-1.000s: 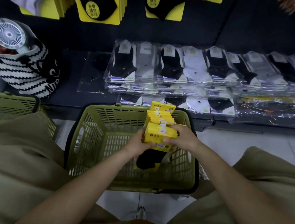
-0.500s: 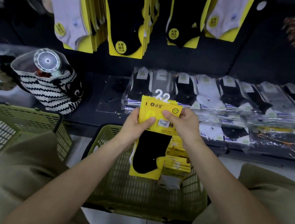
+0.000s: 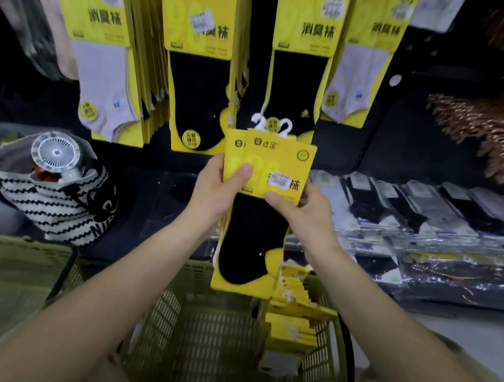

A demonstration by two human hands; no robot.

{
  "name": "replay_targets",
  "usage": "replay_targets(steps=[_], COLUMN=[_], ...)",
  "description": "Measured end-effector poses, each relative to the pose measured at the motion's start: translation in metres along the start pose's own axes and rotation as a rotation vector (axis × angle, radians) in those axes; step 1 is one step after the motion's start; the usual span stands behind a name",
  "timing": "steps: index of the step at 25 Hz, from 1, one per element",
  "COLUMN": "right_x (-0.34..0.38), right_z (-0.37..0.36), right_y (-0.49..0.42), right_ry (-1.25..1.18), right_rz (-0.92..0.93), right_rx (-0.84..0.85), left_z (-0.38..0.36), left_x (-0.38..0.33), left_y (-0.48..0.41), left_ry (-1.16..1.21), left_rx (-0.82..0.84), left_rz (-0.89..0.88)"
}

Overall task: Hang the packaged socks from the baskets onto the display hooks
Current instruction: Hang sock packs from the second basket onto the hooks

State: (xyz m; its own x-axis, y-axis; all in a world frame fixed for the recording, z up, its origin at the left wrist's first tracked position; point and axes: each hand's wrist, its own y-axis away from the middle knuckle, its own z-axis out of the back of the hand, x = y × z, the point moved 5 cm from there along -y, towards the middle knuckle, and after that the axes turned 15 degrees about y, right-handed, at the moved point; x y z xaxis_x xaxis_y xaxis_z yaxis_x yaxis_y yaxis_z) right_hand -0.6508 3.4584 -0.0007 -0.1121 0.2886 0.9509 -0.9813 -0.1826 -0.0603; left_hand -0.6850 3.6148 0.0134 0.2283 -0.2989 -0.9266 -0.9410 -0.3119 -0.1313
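Clamps the left hand (image 3: 216, 186) round the left edge of the sock packs (image 3: 276, 162), thumb flat across the yellow card. Pinches the card's lower right edge with the right hand (image 3: 304, 212), thumb in front, fingers curled behind. Holds the packs upright and slightly fanned, white hangers (image 3: 285, 125) topmost, above the green basket (image 3: 220, 344) at 6 o'clock, where spare packs (image 3: 289, 320) stand against the right wall. Has lifted the bundle since half a second ago: then level with the bagged socks (image 3: 430, 211) at 3 o'clock, now overlapping the bottom of the hanging row (image 3: 200, 28) at 12 o'clock. Cannot count the packs in the bundle. Loses the display hooks beyond the top edge. Cannot make out the blurred brown mass (image 3: 503, 125) at 2 o'clock.
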Motion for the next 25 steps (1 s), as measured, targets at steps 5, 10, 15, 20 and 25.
replay_targets(steps=[5,10,15,20,25], right_x=[0.016,0.021,0.029,0.066,0.113], right_z=[0.007,0.011,0.029,0.055,0.069], right_y=[-0.027,-0.041,-0.064,-0.099,-0.126], right_ry=[-0.044,-0.048,-0.124,-0.041,0.09], right_rz=[0.056,0.104,0.081,0.195,0.23], right_rx=[-0.026,-0.067,-0.098,-0.19,-0.324], left_z=[0.001,-0.005,0.004,0.022,0.031], left_x=[0.001,-0.001,-0.021,-0.053,-0.068], left_y=[-0.014,-0.029,-0.05,-0.063,-0.067], left_ry=[0.331,0.268,0.12,0.093,0.069], left_rx=[0.182,0.152,0.001,-0.037,-0.031], left_rz=[0.161,0.111,-0.098,-0.314,-0.387])
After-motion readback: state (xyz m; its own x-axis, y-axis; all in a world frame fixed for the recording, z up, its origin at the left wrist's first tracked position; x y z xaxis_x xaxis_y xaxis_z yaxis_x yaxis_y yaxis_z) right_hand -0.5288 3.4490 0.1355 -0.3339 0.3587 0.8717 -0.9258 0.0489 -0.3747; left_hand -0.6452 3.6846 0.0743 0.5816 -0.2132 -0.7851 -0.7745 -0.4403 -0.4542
